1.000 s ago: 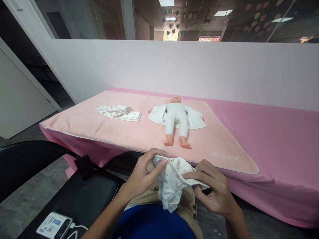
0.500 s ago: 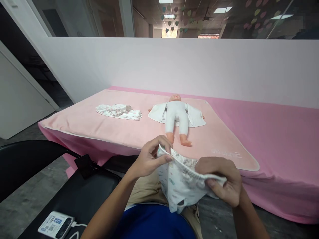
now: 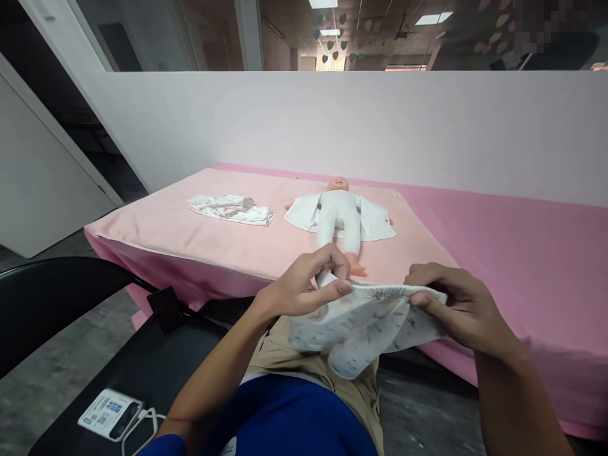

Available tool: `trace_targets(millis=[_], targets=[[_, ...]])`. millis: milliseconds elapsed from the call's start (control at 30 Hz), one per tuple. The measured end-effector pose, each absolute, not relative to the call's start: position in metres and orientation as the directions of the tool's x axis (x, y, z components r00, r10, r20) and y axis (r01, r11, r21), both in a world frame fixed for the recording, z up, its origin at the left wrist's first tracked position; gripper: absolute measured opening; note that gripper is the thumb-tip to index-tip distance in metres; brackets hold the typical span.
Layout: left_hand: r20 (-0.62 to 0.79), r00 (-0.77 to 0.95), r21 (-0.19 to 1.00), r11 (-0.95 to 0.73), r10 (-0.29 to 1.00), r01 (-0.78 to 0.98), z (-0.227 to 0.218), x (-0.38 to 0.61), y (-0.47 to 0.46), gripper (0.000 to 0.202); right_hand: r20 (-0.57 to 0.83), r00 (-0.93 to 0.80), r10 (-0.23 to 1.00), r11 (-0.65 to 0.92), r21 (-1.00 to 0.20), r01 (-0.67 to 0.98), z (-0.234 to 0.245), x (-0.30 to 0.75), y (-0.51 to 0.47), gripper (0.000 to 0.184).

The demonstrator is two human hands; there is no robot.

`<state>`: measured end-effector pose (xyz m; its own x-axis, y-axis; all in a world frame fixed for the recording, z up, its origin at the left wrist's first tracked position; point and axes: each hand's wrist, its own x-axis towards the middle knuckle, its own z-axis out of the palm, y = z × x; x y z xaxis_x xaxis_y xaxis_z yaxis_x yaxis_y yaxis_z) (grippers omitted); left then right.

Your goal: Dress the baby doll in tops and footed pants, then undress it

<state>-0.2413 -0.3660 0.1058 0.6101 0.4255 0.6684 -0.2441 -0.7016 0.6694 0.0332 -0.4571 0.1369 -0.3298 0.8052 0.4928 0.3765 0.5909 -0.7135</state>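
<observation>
Above my lap hang small white baby pants (image 3: pixel 365 323) with a faint print and a gathered elastic waistband. My left hand (image 3: pixel 311 282) pinches the waistband near its left end, thumb in front. At the other end my right hand (image 3: pixel 453 304) grips the same band between thumb and fingers. Just beyond the pants a baby doll (image 3: pixel 338 212) lies on its back, feet toward me, with a white garment (image 3: pixel 375 218) spread open under it. My left hand and the pants partly cover its lower legs.
A folded printed garment (image 3: pixel 230 209) lies left of the doll on the pale pink mat (image 3: pixel 156 209). The table has a pink cloth (image 3: pixel 532 266). At my left stands a black chair (image 3: pixel 137 354) carrying a white power bank (image 3: pixel 110 413) with a cable. A white wall (image 3: pixel 380 120) rises behind.
Both hands have lifted the pants a little and shifted right. The waistband is now stretched straighter, and the pants' legs swing lower left. The doll has not moved.
</observation>
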Motion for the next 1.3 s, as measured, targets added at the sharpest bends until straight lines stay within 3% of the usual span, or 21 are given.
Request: trace_targets(millis=[67, 167, 267, 367, 433, 567, 633, 700, 833, 900, 1000, 1067, 1133, 1233, 1300], targets=[[0.589, 0.706, 0.616, -0.784, 0.394, -0.077, 0.118, -0.249, -0.361, 0.028, 0.463, -0.323, 0.825, 0.563, -0.712, 0.419, 0.142, 0.029, -0.453, 0.016], [0.557, 0.766, 0.547, -0.836, 0.323, -0.046, 0.135, -0.253, -0.354, 0.024, 0.426, -0.294, 0.856, 0.517, -0.717, 0.467, 0.147, 0.024, -0.447, 0.02], [0.551, 0.776, 0.606, -0.787, 0.308, -0.118, 0.143, -0.248, -0.35, 0.024, 0.321, -0.356, 0.878, 0.471, -0.715, 0.517, 0.145, 0.022, -0.44, 0.031], [0.492, 0.805, 0.685, -0.718, 0.332, -0.123, 0.143, -0.239, -0.347, 0.026, 0.192, -0.519, 0.833, 0.485, -0.705, 0.517, 0.143, 0.019, -0.434, 0.022], [0.467, 0.81, 0.724, -0.679, 0.355, -0.12, 0.141, -0.237, -0.345, 0.027, 0.251, -0.536, 0.806, 0.531, -0.708, 0.466, 0.142, 0.016, -0.43, 0.022], [0.408, 0.836, 0.77, -0.63, 0.367, -0.099, 0.138, -0.241, -0.341, 0.028, 0.505, -0.354, 0.788, 0.612, -0.711, 0.347, 0.136, 0.007, -0.422, 0.016], [0.392, 0.849, 0.771, -0.63, 0.354, -0.093, 0.136, -0.243, -0.339, 0.029, 0.472, -0.341, 0.813, 0.57, -0.765, 0.3, 0.128, 0.002, -0.419, 0.02], [0.419, 0.833, 0.769, -0.629, 0.361, -0.114, 0.134, -0.243, -0.337, 0.026, 0.351, -0.406, 0.844, 0.487, -0.819, 0.304, 0.117, -0.004, -0.417, 0.029], [0.501, 0.722, 0.795, -0.583, 0.477, -0.167, 0.131, -0.241, -0.334, 0.021, 0.188, -0.528, 0.828, 0.432, -0.815, 0.387, 0.105, -0.011, -0.414, 0.062], [0.504, 0.695, 0.809, -0.562, 0.512, -0.173, 0.13, -0.242, -0.333, 0.024, 0.152, -0.532, 0.833, 0.411, -0.813, 0.412, 0.108, -0.012, -0.414, 0.053], [0.398, 0.787, 0.849, -0.514, 0.471, -0.123, 0.128, -0.249, -0.332, 0.029, 0.249, -0.423, 0.871, 0.414, -0.835, 0.362, 0.115, -0.008, -0.414, 0.031], [0.305, 0.854, 0.878, -0.471, 0.421, -0.082, 0.125, -0.253, -0.331, 0.033, 0.371, -0.287, 0.883, 0.448, -0.848, 0.282, 0.116, -0.003, -0.413, 0.033], [0.305, 0.854, 0.892, -0.44, 0.421, -0.102, 0.12, -0.253, -0.33, 0.034, 0.377, -0.236, 0.896, 0.431, -0.867, 0.249, 0.112, 0.002, -0.413, 0.043], [0.381, 0.794, 0.887, -0.43, 0.475, -0.168, 0.113, -0.246, -0.328, 0.027, 0.194, -0.443, 0.875, 0.352, -0.884, 0.307, 0.1, 0.008, -0.415, 0.064], [0.379, 0.798, 0.888, -0.427, 0.469, -0.171, 0.11, -0.241, -0.327, 0.027, 0.116, -0.558, 0.822, 0.348, -0.878, 0.33, 0.093, 0.01, -0.417, 0.068]])
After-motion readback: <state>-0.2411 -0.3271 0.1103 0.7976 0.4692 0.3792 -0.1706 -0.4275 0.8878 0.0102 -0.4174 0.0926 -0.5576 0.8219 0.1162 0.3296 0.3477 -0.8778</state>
